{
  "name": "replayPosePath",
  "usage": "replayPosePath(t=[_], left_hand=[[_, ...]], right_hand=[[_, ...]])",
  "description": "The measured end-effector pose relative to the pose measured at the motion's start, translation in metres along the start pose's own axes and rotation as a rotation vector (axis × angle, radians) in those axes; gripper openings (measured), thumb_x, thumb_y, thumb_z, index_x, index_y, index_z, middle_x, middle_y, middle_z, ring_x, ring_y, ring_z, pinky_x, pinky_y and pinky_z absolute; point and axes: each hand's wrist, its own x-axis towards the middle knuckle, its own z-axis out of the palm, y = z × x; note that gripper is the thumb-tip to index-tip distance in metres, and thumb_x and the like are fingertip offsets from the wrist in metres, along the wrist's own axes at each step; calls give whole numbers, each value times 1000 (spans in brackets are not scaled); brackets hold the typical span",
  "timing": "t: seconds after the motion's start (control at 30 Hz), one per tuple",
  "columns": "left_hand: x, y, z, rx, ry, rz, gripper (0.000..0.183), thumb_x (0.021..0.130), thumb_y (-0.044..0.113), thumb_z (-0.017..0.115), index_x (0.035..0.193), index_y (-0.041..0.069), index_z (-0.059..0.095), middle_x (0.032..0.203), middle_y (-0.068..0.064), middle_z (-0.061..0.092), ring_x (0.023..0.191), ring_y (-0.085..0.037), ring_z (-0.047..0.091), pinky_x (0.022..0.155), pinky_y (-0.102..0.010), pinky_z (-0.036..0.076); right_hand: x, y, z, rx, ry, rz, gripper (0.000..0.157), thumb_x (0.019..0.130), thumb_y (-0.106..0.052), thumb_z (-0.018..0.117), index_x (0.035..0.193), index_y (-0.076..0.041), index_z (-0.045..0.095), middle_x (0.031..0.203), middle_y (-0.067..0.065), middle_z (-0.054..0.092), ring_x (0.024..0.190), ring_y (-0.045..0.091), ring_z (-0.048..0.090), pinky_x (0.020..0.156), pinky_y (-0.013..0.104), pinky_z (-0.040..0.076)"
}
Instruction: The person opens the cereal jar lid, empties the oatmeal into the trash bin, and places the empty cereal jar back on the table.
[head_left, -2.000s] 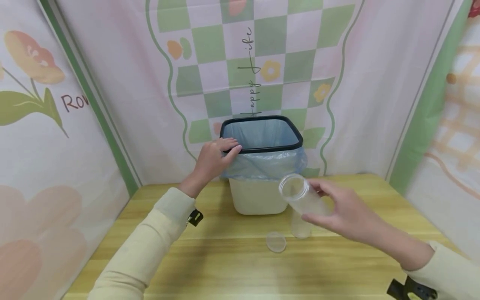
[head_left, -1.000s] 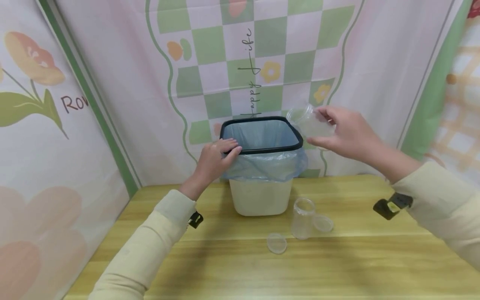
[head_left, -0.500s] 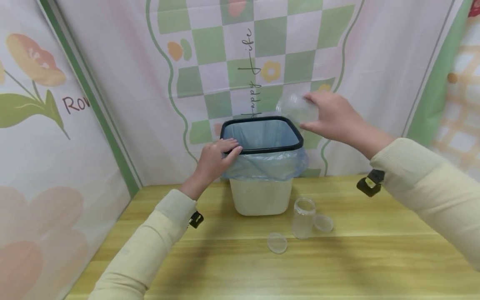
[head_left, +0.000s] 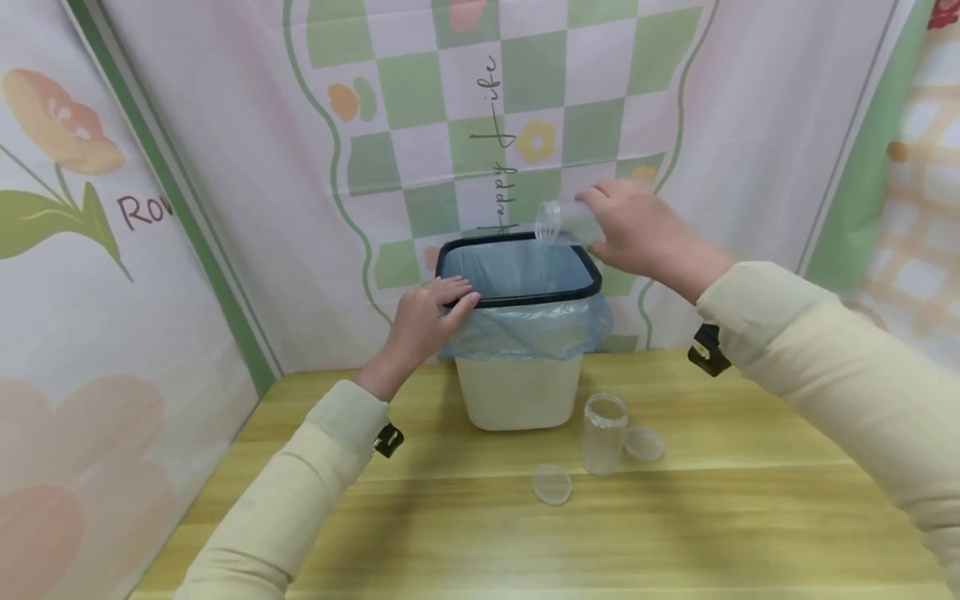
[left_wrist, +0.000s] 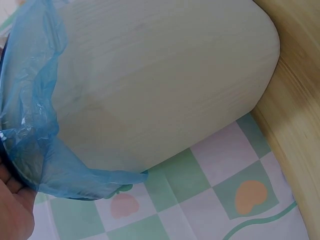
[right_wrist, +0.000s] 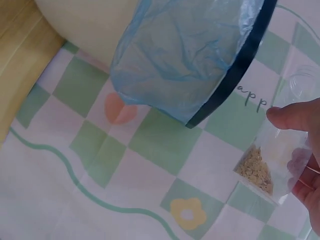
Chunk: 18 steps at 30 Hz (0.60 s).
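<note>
My left hand point(head_left: 429, 321) rests on the black rim point(head_left: 540, 297) of a cream trash bin point(head_left: 517, 396), fingers laid over the left front corner. A blue bin liner point(head_left: 525, 329) folds down outside that rim. My right hand point(head_left: 641, 229) grips a clear plastic jar point(head_left: 557, 221) around its side, above the bin's back right edge. The jar lies nearly sideways in the head view, its mouth pointing left over the bin. In the right wrist view, tan flakes point(right_wrist: 256, 172) sit piled at the jar's bottom end. Some of the jar is hidden behind the hand.
A second clear jar point(head_left: 603, 437) stands uncapped on the wooden table point(head_left: 465, 542), right of the bin. One clear lid point(head_left: 644, 443) lies beside it, another lid point(head_left: 552, 484) in front. A patterned curtain point(head_left: 405, 150) hangs behind the bin.
My right hand has lifted the jar from over the table, moved it left above the bin and tipped it further. My left hand has stayed on the rim.
</note>
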Motion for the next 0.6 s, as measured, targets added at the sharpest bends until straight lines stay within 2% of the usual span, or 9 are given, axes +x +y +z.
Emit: replayPosePath(t=[0.17, 0.4, 0.6], left_hand=[[0, 0, 0, 7, 1, 5, 25, 93, 20, 66, 108, 1, 74, 108, -14, 70, 108, -27, 65, 100, -41, 45], [0, 1, -1, 12, 2, 3, 25, 93, 19, 67, 108, 1, 74, 108, -14, 70, 108, -26, 65, 99, -42, 46], [-1, 0, 1, 8, 4, 5, 24, 93, 19, 67, 107, 1, 74, 107, -14, 71, 107, -26, 65, 98, -42, 47]], right_hand=[[5, 1, 5, -76, -19, -52, 56, 77, 5, 68, 128, 14, 48, 125, 31, 52, 114, 47, 49, 96, 55, 43], [14, 5, 15, -192, 84, -213, 37, 76, 16, 55, 113, 14, 57, 104, 28, 60, 93, 43, 59, 80, 50, 52], [18, 4, 22, -271, 95, -277, 22, 81, 14, 59, 103, 12, 58, 96, 25, 60, 85, 40, 59, 75, 48, 52]])
